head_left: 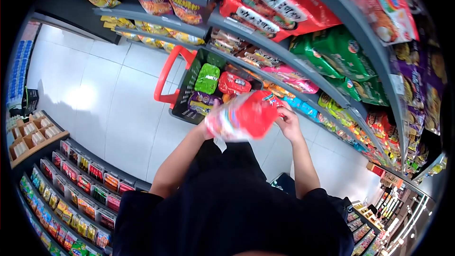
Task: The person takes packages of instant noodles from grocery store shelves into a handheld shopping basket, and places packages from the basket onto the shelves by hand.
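A red and white plastic food packet (246, 116), smeared by motion, is held up between my two hands in front of my body. My left hand (212, 122) grips its left side, the fingers partly hidden behind it. At the packet's upper right corner, my right hand (287, 119) has its fingers closed on the edge. Just beyond the packet, a black shopping basket (182, 96) with a red handle (161, 78) stands on the floor. Inside lie a green packet (207, 78), a red packet (234, 83) and a purple packet (203, 102).
Shelves (265, 42) of packaged noodles and snacks run along the front and right, with large red bags (279, 7) and green bags (336, 57). Racks of small packets (85, 175) line the lower left beside a wooden tray (35, 137). Pale floor tiles (118, 99) lie between.
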Tool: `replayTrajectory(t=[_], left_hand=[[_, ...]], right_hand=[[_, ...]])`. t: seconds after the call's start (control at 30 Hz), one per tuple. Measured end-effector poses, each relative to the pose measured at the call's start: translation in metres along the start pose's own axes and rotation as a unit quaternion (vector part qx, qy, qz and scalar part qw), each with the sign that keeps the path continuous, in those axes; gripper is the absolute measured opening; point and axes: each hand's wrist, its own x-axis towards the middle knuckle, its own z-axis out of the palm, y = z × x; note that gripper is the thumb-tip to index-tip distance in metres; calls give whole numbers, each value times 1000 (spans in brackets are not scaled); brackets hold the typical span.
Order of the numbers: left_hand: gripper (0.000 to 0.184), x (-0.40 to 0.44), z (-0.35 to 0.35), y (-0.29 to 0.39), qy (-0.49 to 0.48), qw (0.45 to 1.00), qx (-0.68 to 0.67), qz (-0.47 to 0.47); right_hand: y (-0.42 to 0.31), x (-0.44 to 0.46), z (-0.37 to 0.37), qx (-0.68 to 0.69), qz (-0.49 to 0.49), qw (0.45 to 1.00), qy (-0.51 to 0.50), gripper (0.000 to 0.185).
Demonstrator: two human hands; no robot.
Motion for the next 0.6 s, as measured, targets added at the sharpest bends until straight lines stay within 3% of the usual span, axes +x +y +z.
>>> replayTrajectory(t=[0.07, 0.13, 0.17, 0.2, 0.23, 0.33, 0.4, 0.43, 0.53, 0.6], left_hand=[[78, 0, 38, -1, -7, 996, 81, 24], [73, -6, 77, -2, -16, 995, 86, 42], [67, -5, 91, -1, -2, 989, 108, 101], [62, -1, 95, 4, -48, 990, 83, 103], [62, 0, 109, 7, -25, 978, 114, 173], [67, -11, 182, 10, -7, 879, 240, 413], [69, -17, 222, 10, -24, 841, 289, 456], [74, -15, 234, 13, -45, 806, 340, 483], [86, -12, 275, 8, -108, 713, 438, 537], [93, -16, 306, 16, -151, 701, 454, 529]], right_hand=[[-46, 1, -9, -32, -99, 994, -39, 37], [-90, 6, -17, -34, -179, 983, 19, 41], [-103, 6, -17, 69, -177, 979, 76, 40], [-113, 7, -19, 173, -175, 960, 130, 40], [-120, 3, -24, 197, -105, 960, 167, 40], [-125, -18, -36, 222, -40, 972, 65, 57], [-158, -31, -28, 63, -129, 989, 35, 79], [-172, -28, -31, -29, -96, 995, 24, 97], [-211, -15, -49, 28, -147, 984, 95, 108], [-259, -18, -68, 64, -243, 957, 141, 113]])
